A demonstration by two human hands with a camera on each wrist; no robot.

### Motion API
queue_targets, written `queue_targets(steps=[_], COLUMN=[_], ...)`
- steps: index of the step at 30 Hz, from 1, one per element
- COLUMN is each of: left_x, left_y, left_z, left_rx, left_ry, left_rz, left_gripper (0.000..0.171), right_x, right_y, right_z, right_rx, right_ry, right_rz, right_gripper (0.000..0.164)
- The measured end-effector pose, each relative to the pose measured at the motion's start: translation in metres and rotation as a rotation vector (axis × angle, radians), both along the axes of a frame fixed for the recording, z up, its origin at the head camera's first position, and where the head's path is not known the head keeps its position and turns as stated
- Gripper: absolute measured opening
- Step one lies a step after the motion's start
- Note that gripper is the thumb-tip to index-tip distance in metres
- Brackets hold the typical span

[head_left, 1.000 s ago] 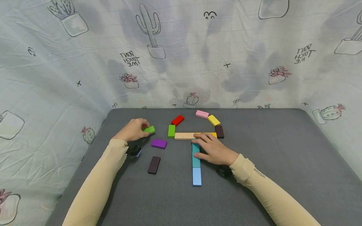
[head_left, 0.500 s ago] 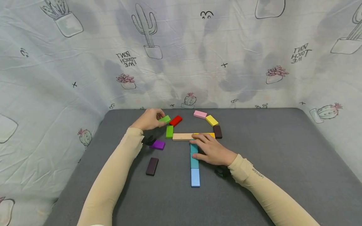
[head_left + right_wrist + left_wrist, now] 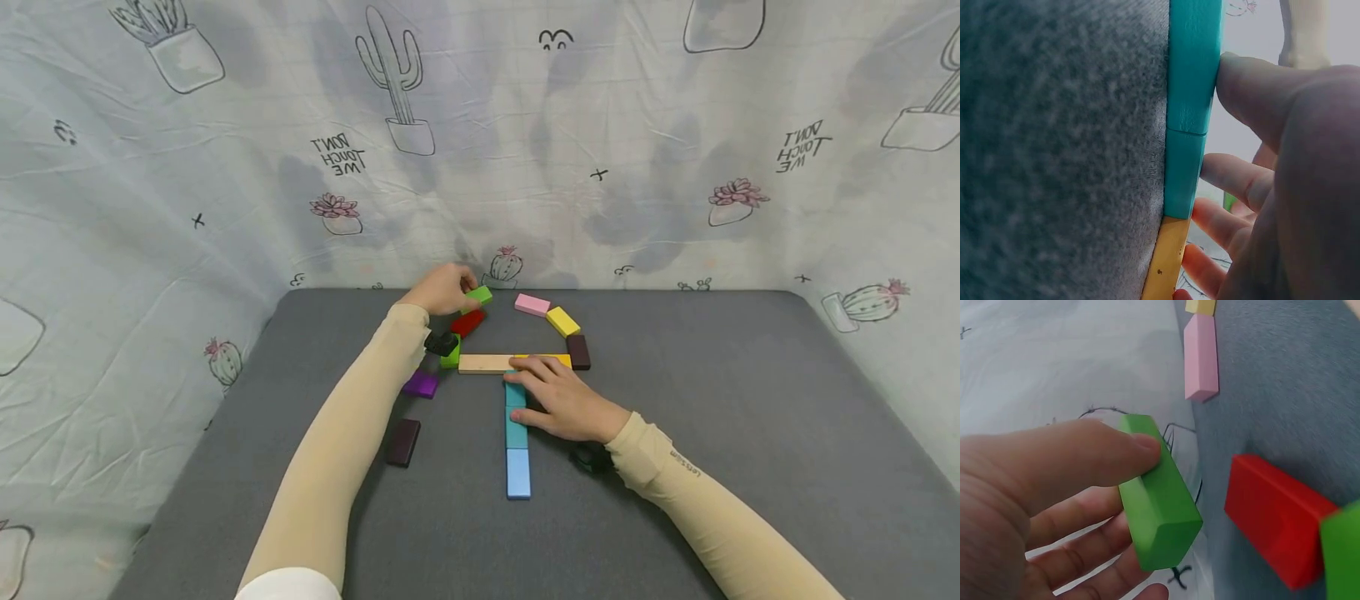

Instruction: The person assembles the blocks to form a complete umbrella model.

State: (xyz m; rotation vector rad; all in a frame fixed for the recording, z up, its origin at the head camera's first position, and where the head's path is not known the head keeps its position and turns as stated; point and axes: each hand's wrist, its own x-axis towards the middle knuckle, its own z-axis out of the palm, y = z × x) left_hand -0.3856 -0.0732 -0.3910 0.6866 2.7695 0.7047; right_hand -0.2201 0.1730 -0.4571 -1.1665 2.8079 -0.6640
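Note:
My left hand point(image 3: 442, 290) pinches a green block point(image 3: 477, 296) between thumb and fingers, just behind the red block point(image 3: 468, 322). The left wrist view shows that green block point(image 3: 1160, 506) held clear of the table. My right hand point(image 3: 562, 398) rests over two teal blocks point(image 3: 516, 432) laid end to end, its fingers spread and touching their tops. Its fingertips reach the yellow-orange block point(image 3: 561, 359) beside a tan block point(image 3: 483, 364). A pink block point(image 3: 532, 305), a yellow block point(image 3: 562, 320) and a dark brown block point(image 3: 578, 352) curve along the far right.
A light blue block point(image 3: 518, 473) continues the teal row toward me. Another green block point(image 3: 450, 359) is partly behind the left wrist's camera. A purple block point(image 3: 422, 385) and a dark block point(image 3: 403, 442) lie to the left. A printed cloth point(image 3: 637, 233) stands behind the grey table point(image 3: 690, 375).
The left hand has carried the green block rightward and away from me, past the red block toward the pink one. The right hand has stayed on the teal blocks.

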Motion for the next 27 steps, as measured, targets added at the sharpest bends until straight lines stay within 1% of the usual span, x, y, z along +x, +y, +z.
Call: queue_targets(steps=[6,10,14,20,23,27], left_x=[-0.016,-0.023,-0.028,-0.032,-0.034,-0.037], left_y=[0.019,0.027,0.032,0.038,0.04,0.043], left_z=[-0.002,-0.005,-0.012,-0.022,-0.027,-0.031], left_rx=[-0.034,-0.068,-0.084,-0.051,-0.045,-0.047], left_ry=[-0.012,-0.015,-0.037,-0.066,-0.079,-0.094], left_rz=[0.0,0.011,0.019,0.016,0.025,0.038], left_gripper=[0.039,0.039,0.038,0.036,0.035,0.034], right_x=[0.0,-0.001,-0.001,-0.001,-0.001,-0.001], right_y=[0.001,0.0,0.001,0.0,0.0,0.001], right_z=[0.0,0.0,-0.003,-0.004,-0.003,-0.002], right_rx=[0.009,0.007,0.006,-0.003,-0.002,-0.001], right_ry=[-0.024,-0.022,-0.009,-0.005,-0.007,-0.011], right_rz=[-0.011,-0.009,-0.003,0.001,0.001,0.0], right_gripper=[0.058,0.058,0.058,0.058,0.058,0.058])
